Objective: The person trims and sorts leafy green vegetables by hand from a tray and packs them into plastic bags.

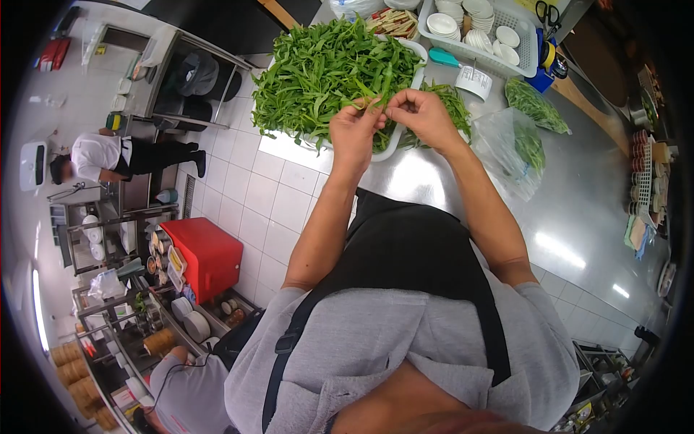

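My left hand [353, 136] and my right hand [428, 121] meet over the front right of a white basket [391, 147]. Fingers of both are pinched on a thin green leafy stem [374, 103], partly hidden by the fingertips. Heaped leafy greens [318, 79] with long narrow leaves fill the basket and rise above its rim. To the right of the basket, more green stems [454, 105] lie on the steel table, partly behind my right forearm. A clear plastic bag [502, 148] with greens inside lies farther right.
Bagged greens [535, 105], a white container [473, 82] and a teal-handled tool [444, 57] lie on the steel table [578, 188]. A grey crate [517, 66] holds small white dishes. A red box [204, 257] stands left. One person [101, 155] works far left, another [191, 394] behind.
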A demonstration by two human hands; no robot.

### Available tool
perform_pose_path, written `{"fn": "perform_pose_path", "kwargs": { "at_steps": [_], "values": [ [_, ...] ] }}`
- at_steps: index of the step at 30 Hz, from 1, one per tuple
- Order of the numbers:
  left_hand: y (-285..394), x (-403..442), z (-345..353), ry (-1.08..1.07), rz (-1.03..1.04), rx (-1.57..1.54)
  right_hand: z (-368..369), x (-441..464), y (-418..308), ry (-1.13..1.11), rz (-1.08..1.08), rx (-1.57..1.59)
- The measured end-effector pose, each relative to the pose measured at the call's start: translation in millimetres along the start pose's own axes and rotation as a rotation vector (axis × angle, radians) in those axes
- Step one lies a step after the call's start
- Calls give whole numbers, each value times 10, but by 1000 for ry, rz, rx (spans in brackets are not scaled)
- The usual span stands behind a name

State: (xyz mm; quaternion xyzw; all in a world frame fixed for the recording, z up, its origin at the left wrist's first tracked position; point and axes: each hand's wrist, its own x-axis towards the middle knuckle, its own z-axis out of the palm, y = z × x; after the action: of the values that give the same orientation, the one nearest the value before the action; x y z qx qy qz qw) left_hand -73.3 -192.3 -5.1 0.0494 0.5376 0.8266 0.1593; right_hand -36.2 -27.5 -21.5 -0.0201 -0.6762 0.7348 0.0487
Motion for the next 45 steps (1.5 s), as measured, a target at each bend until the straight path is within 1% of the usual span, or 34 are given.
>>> {"fn": "perform_pose_path", "kwargs": {
  "at_steps": [4, 8, 11, 13, 17, 19, 23, 26, 28, 31, 34, 40, 43, 45],
  "values": [
    [-22, -5, 3, 37, 19, -30, 10, 7, 57, -17, -11, 153],
    [18, 1, -35, 25, 7, -21, -1, -9, 0, -11, 26, 123],
    [-27, 18, -64, -21, 14, 55, -22, -5, 12, -28, 51, 94],
    [-56, 3, -53, 0, 20, 42, -30, 7, 51, -34, 50, 94],
    [-44, 25, -49, 25, -32, -8, -22, 9, 85, 25, 24, 184],
    [-36, 25, -58, -2, -40, -23, -27, 25, 99, 37, 23, 210],
    [20, 5, 5, -34, -83, 20, -33, 10, 81, 15, 32, 150],
    [-51, 48, -119, -105, -124, 72, -57, 7, 102, -1, 22, 100],
    [-83, 63, -132, -57, -86, 37, -60, -3, 115, 27, 5, 103],
    [-58, 81, -169, 4, -78, -21, -136, -19, 102, 177, 69, 143],
    [16, 73, -204, 15, -82, -63, -266, -11, 157, 226, 36, 228],
    [71, 43, -198, -27, -83, -58, -424, -77, 121, 169, 76, 413],
    [38, 69, -247, -59, -57, -63, -443, -96, 45, 181, 77, 427],
    [40, 80, -271, -82, -56, -53, -495, -106, -32, 132, 5, 539]
  ]
}}
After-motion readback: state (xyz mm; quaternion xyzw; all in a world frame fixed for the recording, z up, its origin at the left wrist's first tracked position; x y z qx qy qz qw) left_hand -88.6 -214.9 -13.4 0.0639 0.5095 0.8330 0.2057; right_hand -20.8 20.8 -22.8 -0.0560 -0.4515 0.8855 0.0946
